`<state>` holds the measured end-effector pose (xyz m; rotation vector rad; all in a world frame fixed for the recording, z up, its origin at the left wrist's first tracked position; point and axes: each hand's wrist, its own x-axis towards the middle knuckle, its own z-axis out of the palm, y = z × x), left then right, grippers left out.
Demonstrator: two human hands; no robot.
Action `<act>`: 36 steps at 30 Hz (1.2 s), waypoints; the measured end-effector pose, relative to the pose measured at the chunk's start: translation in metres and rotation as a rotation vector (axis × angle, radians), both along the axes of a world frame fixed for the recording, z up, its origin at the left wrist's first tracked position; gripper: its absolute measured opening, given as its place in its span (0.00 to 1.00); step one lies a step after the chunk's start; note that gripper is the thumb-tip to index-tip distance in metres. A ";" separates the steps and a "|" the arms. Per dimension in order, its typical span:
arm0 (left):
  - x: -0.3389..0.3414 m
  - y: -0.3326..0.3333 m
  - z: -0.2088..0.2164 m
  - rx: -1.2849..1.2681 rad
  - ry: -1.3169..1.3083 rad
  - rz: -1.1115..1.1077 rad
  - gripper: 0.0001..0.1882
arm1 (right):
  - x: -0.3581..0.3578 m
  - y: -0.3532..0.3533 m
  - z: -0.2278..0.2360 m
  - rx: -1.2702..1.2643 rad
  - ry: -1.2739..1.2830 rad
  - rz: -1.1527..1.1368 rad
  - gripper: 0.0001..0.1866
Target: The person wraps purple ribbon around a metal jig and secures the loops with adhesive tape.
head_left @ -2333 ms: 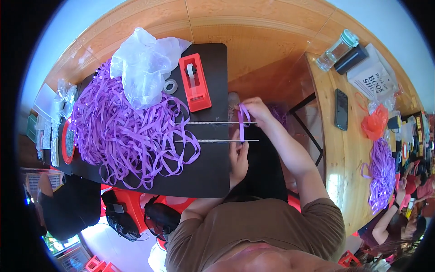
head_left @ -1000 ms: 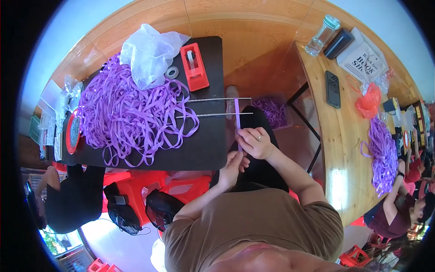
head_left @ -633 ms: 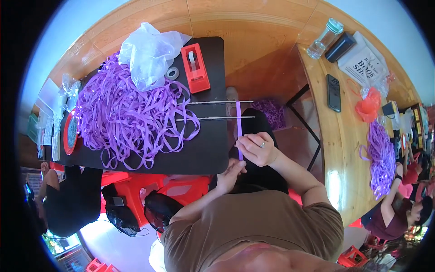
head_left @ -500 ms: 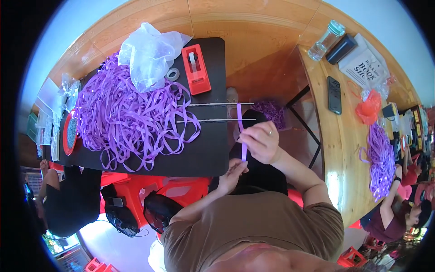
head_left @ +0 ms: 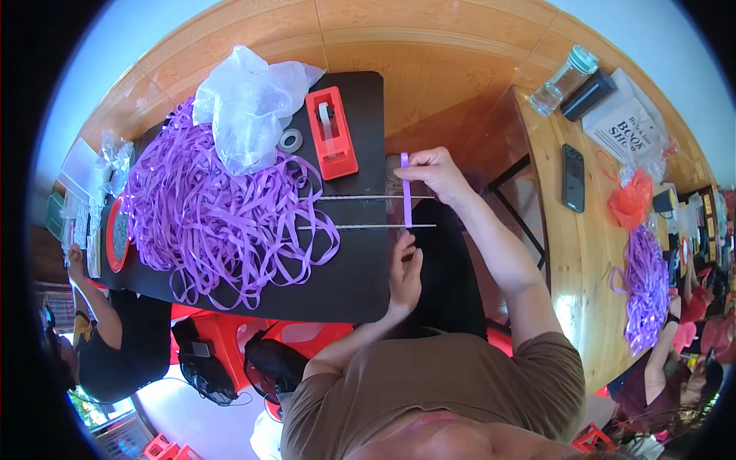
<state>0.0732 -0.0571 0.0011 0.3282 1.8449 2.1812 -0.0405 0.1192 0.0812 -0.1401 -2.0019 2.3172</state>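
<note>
Two thin pale rods (head_left: 360, 198) stick out past the right edge of the dark table, side by side. A narrow purple ribbon (head_left: 407, 207) runs across both near their free ends. My right hand (head_left: 435, 173) pinches the ribbon's upper end beyond the far rod. Just below the near rod is my left hand (head_left: 404, 276), fingers apart and partly curled, with nothing visible in them. Left of my hands, a big heap of purple ribbon loops (head_left: 222, 207) covers much of the table and lies over the rods' other ends.
On the dark table (head_left: 356, 276) are a red tape dispenser (head_left: 333, 134), a tape roll (head_left: 290, 140), a clear plastic bag (head_left: 249, 107) and a red dish (head_left: 117, 234). A wooden table (head_left: 567, 253) at right holds a phone (head_left: 573, 178), bottle and ribbon bundle (head_left: 645, 284). Other people sit both sides.
My right hand has moved up and away with the ribbon's end, past the far rod. My left hand has let go of the ribbon's lower end and risen toward the near rod.
</note>
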 end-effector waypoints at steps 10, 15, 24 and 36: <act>-0.057 0.051 0.023 0.133 0.220 0.201 0.20 | 0.031 -0.014 -0.072 -0.549 -0.334 0.003 0.05; -0.058 0.061 0.020 0.287 0.117 0.283 0.13 | 0.054 -0.032 -0.076 -0.747 -0.303 0.001 0.10; -0.043 0.055 0.015 0.574 -0.096 0.268 0.13 | 0.102 -0.053 -0.053 -0.285 0.075 -0.180 0.16; -0.037 0.049 0.020 0.398 -0.110 0.298 0.12 | 0.107 -0.078 -0.063 -0.335 0.090 -0.260 0.07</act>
